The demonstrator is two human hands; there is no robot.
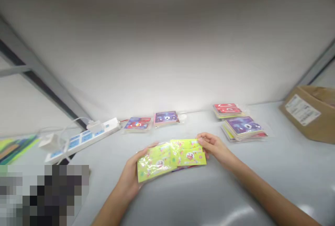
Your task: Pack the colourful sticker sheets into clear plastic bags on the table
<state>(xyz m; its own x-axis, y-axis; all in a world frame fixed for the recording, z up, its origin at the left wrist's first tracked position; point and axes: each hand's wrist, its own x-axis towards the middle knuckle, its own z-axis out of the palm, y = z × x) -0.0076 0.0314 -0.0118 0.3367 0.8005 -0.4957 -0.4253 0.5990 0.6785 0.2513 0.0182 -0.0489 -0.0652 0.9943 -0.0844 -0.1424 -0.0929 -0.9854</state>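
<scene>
My left hand (133,170) is closed around a clear plastic bag (154,165) with a yellow-green printed card packet inside it. Between thumb and fingers, my right hand (213,147) pinches the right end of another yellow-green card packet (192,152). This second packet overlaps the bag's right side; whether it lies partly inside the bag I cannot tell. A dark red and purple edge shows beneath the packets. Both hands are above the grey table (209,191).
Bagged card stacks (137,123), (166,118) stand along the wall at the back left. At the back right lie a red-topped stack (227,109) and a purple-topped stack (244,126). A cardboard box (306,114) is far right. A white power strip (86,138) with plugs is left.
</scene>
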